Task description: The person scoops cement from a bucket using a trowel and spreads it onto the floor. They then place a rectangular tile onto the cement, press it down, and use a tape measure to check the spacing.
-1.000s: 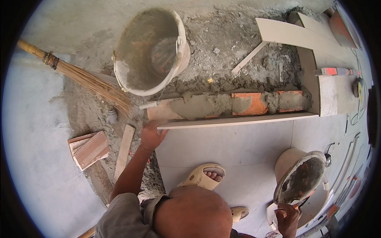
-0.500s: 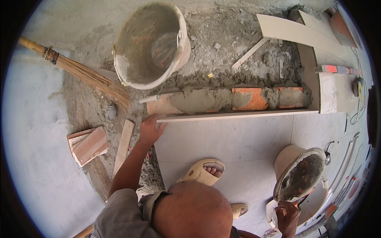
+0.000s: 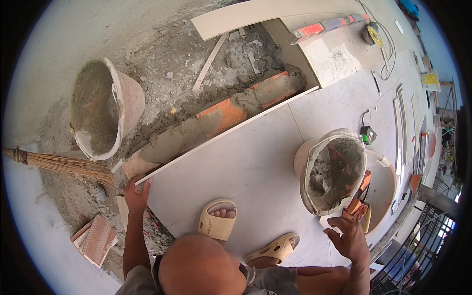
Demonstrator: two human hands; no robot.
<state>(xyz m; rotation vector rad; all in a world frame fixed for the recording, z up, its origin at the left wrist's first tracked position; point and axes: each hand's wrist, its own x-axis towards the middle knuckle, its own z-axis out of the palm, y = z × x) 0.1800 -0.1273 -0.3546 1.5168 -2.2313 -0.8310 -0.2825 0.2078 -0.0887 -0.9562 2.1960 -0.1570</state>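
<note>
The person's right hand [image 3: 350, 239] is spread, thumb parted from the fingers; no object is seen in its grasp. It lies just beside the lower rim of a mortar bucket [image 3: 302, 164], which appears placed for easy reach. Whether this bucket leans or the lens makes it seem so cannot be determined. A basin [image 3: 386, 199] lies beyond it to the right, with a tape measure [image 3: 368, 134] near the bucket's far side.

The left hand [image 3: 136, 195] pinches the near end of a long pale strip [image 3: 231, 132], thumb on one side and fingers on the other. The grip is judged to steady that free end.

The strip is on edge on the pale floor, along the person's side of the mortar-covered bricks [image 3: 225, 115]. Its long axis runs obliquely from the left hand, at lower left, to upper right, the far end pointing away from the person. There it meets a crosswise board [image 3: 289, 49], forming a corner; this contact probably helps locate the far end. The mortar presumably backs the strip, though full contact cannot be confirmed.

Farther off, a second bucket [image 3: 132, 101] is on the rubble to the left, and a spirit level [image 3: 330, 26] rests beyond the corner.
</note>
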